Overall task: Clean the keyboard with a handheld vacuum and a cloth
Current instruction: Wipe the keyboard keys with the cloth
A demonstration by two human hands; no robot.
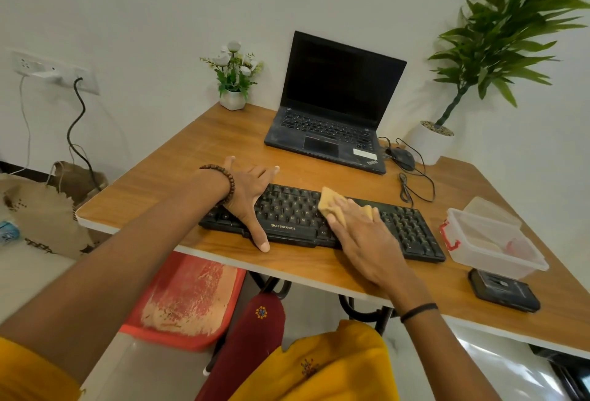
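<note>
My left hand (247, 198) braces the keyboard (412, 231) at its nine o'clock end, fingers (259, 234) splayed flat, while my right hand's (364, 237) straight fingers (354, 213) press the cloth (330, 204) onto the middle keys.

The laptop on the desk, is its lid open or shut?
Open: the laptop has its lid raised, showing a dark screen and its keys.

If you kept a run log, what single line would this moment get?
phase: cloth wipe | left hand: spread, rests on keyboard left end | right hand: presses cloth on middle keys
</note>
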